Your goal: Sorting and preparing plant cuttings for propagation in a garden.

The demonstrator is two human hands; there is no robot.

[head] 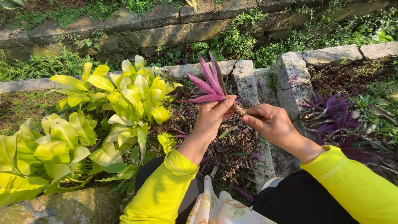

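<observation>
Nearest the camera, yellow sleeves [166,186] reach out over dark trousers and a patterned cloth [219,207]. The left hand [213,116] has its fingers closed around the stem of a purple plant cutting [209,83], held up over the leaf-littered bed. The right hand [271,124] pinches the cutting's brown, rooty stub [239,109] between thumb and fingertips. The cutting looks light, its leaves soft and its stem likely brittle; the firm lower stem seems the safest hold. Left stands a yellow-green shrub [124,99]; right, more purple plants [331,110]; beyond, stone edging [244,79].
</observation>
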